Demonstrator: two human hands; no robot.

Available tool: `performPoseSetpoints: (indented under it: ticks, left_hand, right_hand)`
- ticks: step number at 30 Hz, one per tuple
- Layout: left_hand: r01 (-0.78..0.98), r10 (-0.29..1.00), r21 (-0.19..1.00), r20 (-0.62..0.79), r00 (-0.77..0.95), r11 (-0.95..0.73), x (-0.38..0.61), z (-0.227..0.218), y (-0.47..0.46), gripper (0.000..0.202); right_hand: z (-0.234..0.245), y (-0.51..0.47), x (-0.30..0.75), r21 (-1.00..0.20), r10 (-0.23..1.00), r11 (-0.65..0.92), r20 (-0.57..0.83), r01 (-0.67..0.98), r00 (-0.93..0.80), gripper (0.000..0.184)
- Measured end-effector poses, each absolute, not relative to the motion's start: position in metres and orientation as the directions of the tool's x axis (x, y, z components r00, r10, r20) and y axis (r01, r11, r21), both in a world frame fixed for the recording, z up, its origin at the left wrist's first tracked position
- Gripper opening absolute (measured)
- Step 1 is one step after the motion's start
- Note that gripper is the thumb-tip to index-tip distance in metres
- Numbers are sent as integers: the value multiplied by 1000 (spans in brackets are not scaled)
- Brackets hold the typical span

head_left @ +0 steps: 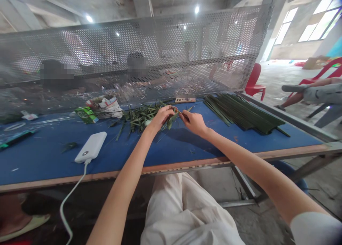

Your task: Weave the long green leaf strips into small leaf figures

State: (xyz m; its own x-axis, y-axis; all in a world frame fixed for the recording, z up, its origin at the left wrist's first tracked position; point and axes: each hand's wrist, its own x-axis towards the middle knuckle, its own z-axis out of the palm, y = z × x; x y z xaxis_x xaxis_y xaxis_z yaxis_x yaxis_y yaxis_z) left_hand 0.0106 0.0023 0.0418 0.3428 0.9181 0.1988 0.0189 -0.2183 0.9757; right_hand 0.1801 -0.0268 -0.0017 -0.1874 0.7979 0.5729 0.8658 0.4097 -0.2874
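Hands meet just above a blue rectangular tabletop [53,163] with a wooden edge; the left hand [161,118] curls closed around a folded green leaf strip [171,119], while the right hand [192,123] pinches its thin end, so both are gripping it above the surface; a loose heap of cut green leaf pieces [141,117] lies just left of the hands; a tidy stack of long, dark green leaf strips [240,113] lies to their right; a white rectangular power bank [91,147] rests nearer the person, its white cable [70,198] dropping over the tabletop's edge; a green-and-white carton [86,115] and crumpled printed packets [105,106] sit beyond the heap, near a perforated grey metal screen [133,49]; two people sit blurred behind it; a red plastic chair [255,82] stands past the tabletop's far right corner.
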Motion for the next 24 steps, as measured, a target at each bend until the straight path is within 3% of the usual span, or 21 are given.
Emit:
performPoseSetpoints:
  ticks: [7,14,24]
  left_hand:
    - [102,865,959,189,464,-264,9,41,6,19]
    - [174,862,915,259,437,-363,6,38,12,15]
    - [174,817,878,319,480,-446,4,39,10,27]
  right_hand:
    - [-2,-28,179,-281,801,394,571,875,-178,38]
    - [-3,-26,180,-289,803,381,575,878,-159,39]
    - [-2,-25,182,-407,808,396,581,823,-102,40]
